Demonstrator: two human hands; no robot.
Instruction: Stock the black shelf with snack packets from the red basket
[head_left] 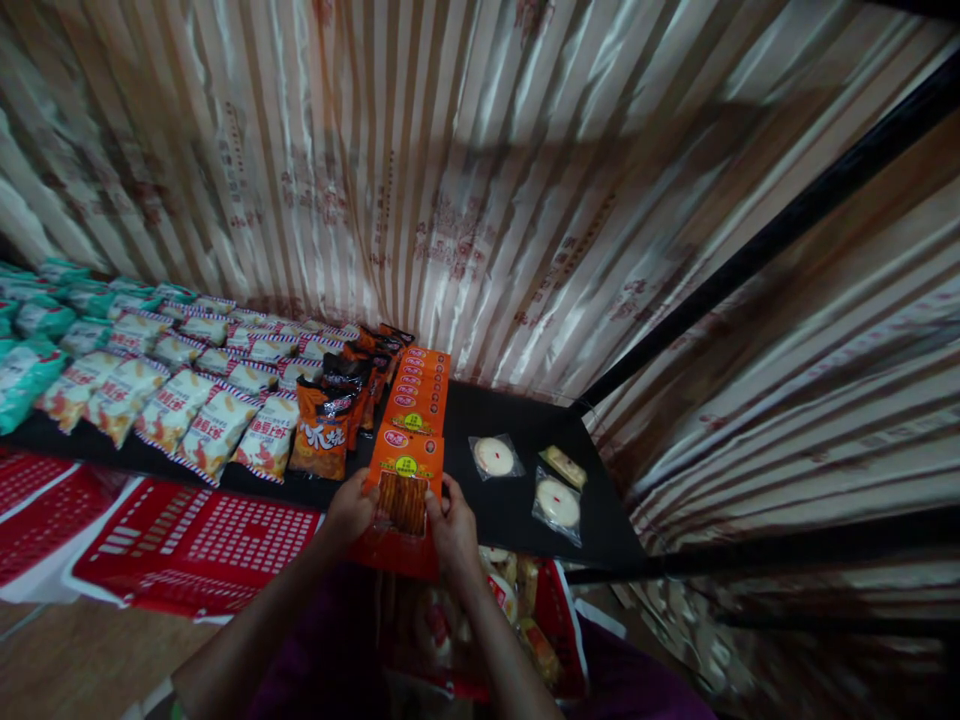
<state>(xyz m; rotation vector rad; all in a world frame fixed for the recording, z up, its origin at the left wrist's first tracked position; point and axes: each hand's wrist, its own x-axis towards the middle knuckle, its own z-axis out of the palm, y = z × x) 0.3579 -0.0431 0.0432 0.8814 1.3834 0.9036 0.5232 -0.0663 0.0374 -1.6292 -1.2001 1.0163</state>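
Observation:
An orange snack packet (405, 465) with a see-through window lies at the front of the black shelf, its lower end over the edge. My left hand (352, 512) is closed on its left side, and my right hand (454, 525) grips the right side with the thumb on the front. Behind it, several matching orange packets (424, 375) overlap in a row running to the back. Close by on the left stand dark orange-and-black snack bags (322, 430). To the right lie two round white cakes in clear wrappers (495, 457) and a small yellowish wrapped snack (562, 467).
White-and-orange snack bags (214, 430) and teal bags (34, 375) fill the left of the black shelf (600, 530). Below are red baskets (225, 540), one with wrapped snacks (540, 650) under my arms. Striped sheeting (465, 200) and a dark pole (750, 240) stand behind and right.

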